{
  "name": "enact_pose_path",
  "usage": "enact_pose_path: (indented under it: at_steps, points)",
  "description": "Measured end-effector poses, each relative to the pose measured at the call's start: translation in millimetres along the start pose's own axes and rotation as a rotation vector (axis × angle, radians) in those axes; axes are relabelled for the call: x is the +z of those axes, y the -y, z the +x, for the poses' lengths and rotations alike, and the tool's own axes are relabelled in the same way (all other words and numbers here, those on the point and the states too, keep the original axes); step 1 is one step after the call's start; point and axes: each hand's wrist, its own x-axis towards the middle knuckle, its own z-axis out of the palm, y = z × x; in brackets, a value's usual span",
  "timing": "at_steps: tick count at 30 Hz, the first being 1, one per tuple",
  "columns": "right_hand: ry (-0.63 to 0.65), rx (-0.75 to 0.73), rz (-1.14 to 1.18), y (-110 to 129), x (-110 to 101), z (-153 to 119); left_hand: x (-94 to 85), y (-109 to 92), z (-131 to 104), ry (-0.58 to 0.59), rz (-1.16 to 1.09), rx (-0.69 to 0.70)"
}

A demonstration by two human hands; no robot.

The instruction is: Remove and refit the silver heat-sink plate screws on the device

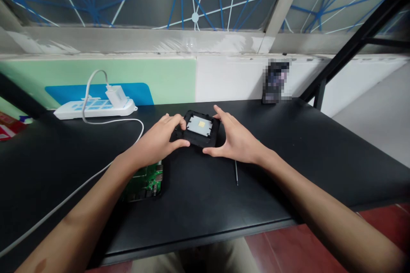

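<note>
The black case (198, 137) is between both hands over the middle of the table (198, 209), its metal plate (193, 124) facing up with 1 yellow square (201, 124) on it. The left hand (162, 134) pinches its left end between thumb and fingers; the right hand (235, 134) holds the right end more loosely, 1 finger lifted. Whether the case touches the table, I can't tell.

That light right grip could let the case tip or slip if the left hand pulled unevenly — and a stray fingertip could smear or shift the yellow square.

A green circuit board (147, 181) lies partly under the left forearm, where a dropped wrist might press on its parts. The white cable (105, 123) also passes beneath that forearm and could snag, tugging the charger (117, 96) on the power strip (96, 114). A thin metal rod (236, 172) pokes out below the right hand — its other end hidden — and could be knocked rolling.
</note>
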Motion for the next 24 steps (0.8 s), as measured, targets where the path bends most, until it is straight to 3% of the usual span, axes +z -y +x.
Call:
enact_pose_path:
  at_steps: [5, 11, 15, 24]
  points:
    - [-0.011, -0.008, 0.002, -1, 0, -1, 0.5, 0, -1, -0.003, -0.01, 0.018]
    - [-0.026, -0.017, 0.028, -5, 1, -1, 0.6, 3, -2, -0.032, -0.007, -0.089]
    - [-0.022, -0.047, 0.11, -9, 0, 0, -1.0, 7, -2, -0.044, -0.023, -0.054]
    - [0.079, -0.135, 0.272, -10, -6, -2, -8.8, 2, -8, 0.108, -0.072, -0.057]
